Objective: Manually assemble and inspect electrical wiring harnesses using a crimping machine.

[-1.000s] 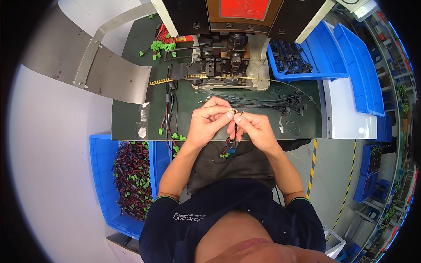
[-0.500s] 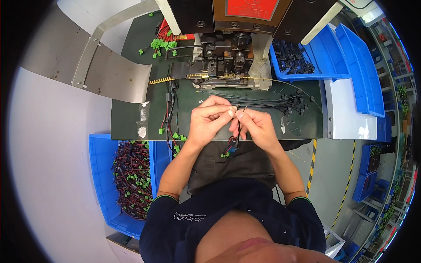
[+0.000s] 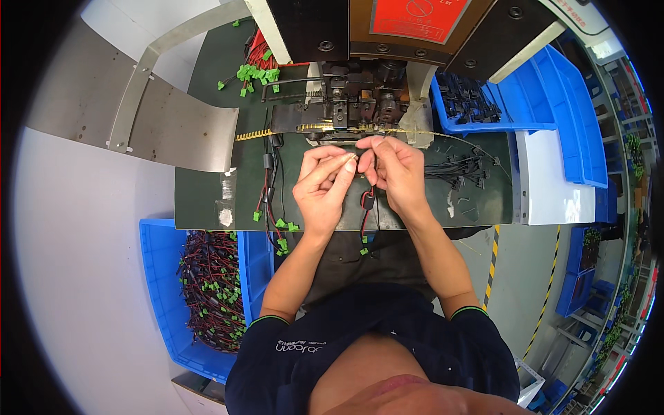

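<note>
My right hand [image 3: 400,174] pinches the upper end of a wire harness [image 3: 367,200] right at the front of a crimping machine [image 3: 353,104]. The harness dangles below the fingers, with a black sleeve, red and black wires and green connectors [image 3: 364,242] at the table's front edge. My left hand [image 3: 324,188] is just beside it, thumb and fingertips pressed together; whatever lies between them is too small to name. A strip of brass terminals [image 3: 254,134] runs into the machine from the left. Black wires with black connectors [image 3: 460,169] lie right of my right hand.
Other harnesses [image 3: 268,200] lie left of my left hand on the green tabletop [image 3: 200,200]. A blue bin [image 3: 155,277] full of harnesses stands lower left. Another blue bin [image 3: 515,104] with black parts sits right of the machine. A curved metal sheet [image 3: 187,131] borders the left.
My right hand has moved up to the machine's front, and the harness with it. My left hand has drawn slightly left, apart from the right. The view has shifted a little.
</note>
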The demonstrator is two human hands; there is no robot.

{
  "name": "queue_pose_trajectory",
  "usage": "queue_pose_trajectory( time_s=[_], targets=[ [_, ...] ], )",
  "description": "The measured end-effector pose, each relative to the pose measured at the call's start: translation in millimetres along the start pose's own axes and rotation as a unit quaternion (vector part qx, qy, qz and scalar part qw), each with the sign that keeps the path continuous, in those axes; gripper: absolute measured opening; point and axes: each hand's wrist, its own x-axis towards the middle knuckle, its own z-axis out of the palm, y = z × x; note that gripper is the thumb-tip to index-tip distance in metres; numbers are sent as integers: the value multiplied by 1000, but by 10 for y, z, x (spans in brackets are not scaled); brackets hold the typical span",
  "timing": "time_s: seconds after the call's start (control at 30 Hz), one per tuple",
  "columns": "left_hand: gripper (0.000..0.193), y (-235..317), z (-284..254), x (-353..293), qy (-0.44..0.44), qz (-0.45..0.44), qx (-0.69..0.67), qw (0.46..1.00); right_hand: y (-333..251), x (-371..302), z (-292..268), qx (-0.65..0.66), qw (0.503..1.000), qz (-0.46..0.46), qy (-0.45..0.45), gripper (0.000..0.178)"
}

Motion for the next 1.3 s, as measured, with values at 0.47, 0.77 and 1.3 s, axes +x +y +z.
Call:
queue_pose_trajectory(
  time_s=[0.47, 0.77, 1.3],
  targets=[
    [17, -40, 12, 16, -12, -10, -71, 997, -77, 51, -33, 64, 996, 68, 7, 28],
    [17, -54, 6, 10, -4, 0, -50, 999, -122, 43, 13, 90, 992, 89, 27, 30],
    [22, 71, -2, -54, 14, 47, 41, 998, -504, -409, -196, -8, 981, 157, -117, 28]
  ],
)
